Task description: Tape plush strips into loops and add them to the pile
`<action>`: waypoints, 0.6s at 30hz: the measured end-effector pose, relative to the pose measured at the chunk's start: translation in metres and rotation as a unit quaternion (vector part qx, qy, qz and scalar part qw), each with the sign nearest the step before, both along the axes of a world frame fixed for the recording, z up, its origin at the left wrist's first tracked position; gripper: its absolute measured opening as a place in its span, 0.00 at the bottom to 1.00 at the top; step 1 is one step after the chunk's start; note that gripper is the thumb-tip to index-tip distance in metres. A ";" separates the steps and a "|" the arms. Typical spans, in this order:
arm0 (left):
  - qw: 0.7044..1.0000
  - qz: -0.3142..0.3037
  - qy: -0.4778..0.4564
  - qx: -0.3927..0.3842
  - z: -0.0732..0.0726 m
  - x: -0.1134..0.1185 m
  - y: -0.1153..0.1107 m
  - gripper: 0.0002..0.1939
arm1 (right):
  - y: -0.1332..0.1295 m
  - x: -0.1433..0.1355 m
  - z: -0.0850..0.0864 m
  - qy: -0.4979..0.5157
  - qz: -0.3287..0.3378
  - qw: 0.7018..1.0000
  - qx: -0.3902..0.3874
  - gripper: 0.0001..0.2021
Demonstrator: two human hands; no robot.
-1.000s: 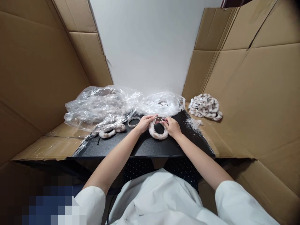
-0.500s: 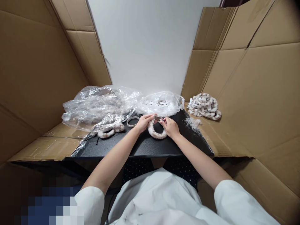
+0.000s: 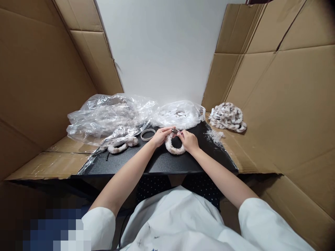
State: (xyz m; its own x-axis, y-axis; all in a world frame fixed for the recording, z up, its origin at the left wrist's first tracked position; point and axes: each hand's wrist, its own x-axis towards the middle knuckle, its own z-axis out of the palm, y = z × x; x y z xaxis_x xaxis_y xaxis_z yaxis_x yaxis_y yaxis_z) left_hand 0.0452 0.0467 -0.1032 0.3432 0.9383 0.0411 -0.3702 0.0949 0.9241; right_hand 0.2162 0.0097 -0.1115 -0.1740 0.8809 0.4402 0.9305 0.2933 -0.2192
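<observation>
A fluffy cream-and-brown ring (image 3: 175, 149), like a plush hair band, lies on the black table between my hands. My left hand (image 3: 160, 136) is closed, pinching the ring at its far side. From the other side my right hand (image 3: 190, 141) is closed around a small dark metal tool (image 3: 176, 131), perhaps thread snips. The tool's tip meets the ring near my left fingertips; fingers hide most of it. Close to my left hand lies a thin pale band (image 3: 148, 135). Left of that rests another fluffy ring (image 3: 118, 148), twisted, with a dark cord end beside it.
A large clear plastic bag (image 3: 104, 115) with fluffy pieces covers the back left. Behind my hands sits a second clear bag (image 3: 180, 113) holding small scraps. Fluffy rings with white tags form a pile (image 3: 227, 116) at right, near loose fluff (image 3: 215, 136). Cardboard walls (image 3: 288, 104) flank the table.
The tool has shifted slightly and my right fingers have drawn closer over it. The ring stays in place. The whole view has tilted a little.
</observation>
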 end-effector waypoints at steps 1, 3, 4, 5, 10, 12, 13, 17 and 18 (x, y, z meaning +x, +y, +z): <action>1.000 -0.005 0.001 -0.003 0.000 0.000 -0.001 0.14 | 0.000 0.000 0.000 -0.004 -0.003 1.000 -0.002 0.17; 1.000 -0.009 0.004 -0.008 0.001 0.000 -0.001 0.14 | -0.001 -0.001 0.001 -0.010 -0.008 1.000 -0.007 0.18; 1.000 -0.010 0.005 -0.011 0.001 0.000 -0.002 0.14 | -0.002 -0.001 0.002 -0.013 -0.010 1.000 -0.008 0.18; 1.000 -0.010 0.006 -0.014 0.001 0.000 -0.002 0.14 | -0.002 -0.001 0.002 -0.015 -0.012 1.000 -0.007 0.18; 1.000 -0.004 0.000 -0.018 0.000 -0.001 -0.001 0.13 | -0.003 0.000 0.002 -0.026 -0.016 0.999 0.013 0.19; 1.000 -0.002 -0.001 -0.020 0.000 -0.001 -0.001 0.14 | -0.003 0.000 0.001 -0.031 -0.017 0.999 0.017 0.20; 1.000 -0.001 0.000 -0.021 0.000 -0.001 -0.001 0.14 | -0.003 0.001 0.001 -0.033 -0.017 0.999 0.018 0.20; 1.000 -0.006 0.015 -0.018 -0.003 -0.002 0.000 0.19 | -0.002 0.001 0.001 -0.035 -0.017 0.999 0.019 0.20; 1.000 -0.007 0.019 -0.016 -0.003 -0.002 0.000 0.20 | -0.002 0.001 0.001 -0.034 -0.016 0.999 0.017 0.20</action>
